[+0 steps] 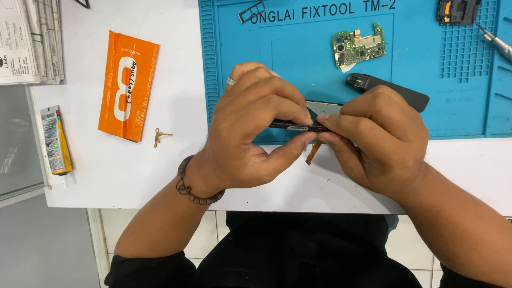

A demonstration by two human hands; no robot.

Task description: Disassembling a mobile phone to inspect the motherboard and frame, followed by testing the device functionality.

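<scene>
Both hands' [314,136] grip apparently pinches the phone frame [292,126] edge-on.

**Bright, even light and a sharp view from my head camera**

I see strong, diffuse light from overhead. The white table [160,170] in the left half of the frame is nearly washed out, with little surface texture. Shadows are soft and short: a faint one under the left hand [250,133] and right hand [378,141] at centre. The blue mat [453,96] at upper right shows no glare. Focus holds across the frame; only the lower edge, below the table, looks dimmer and softer.
</scene>
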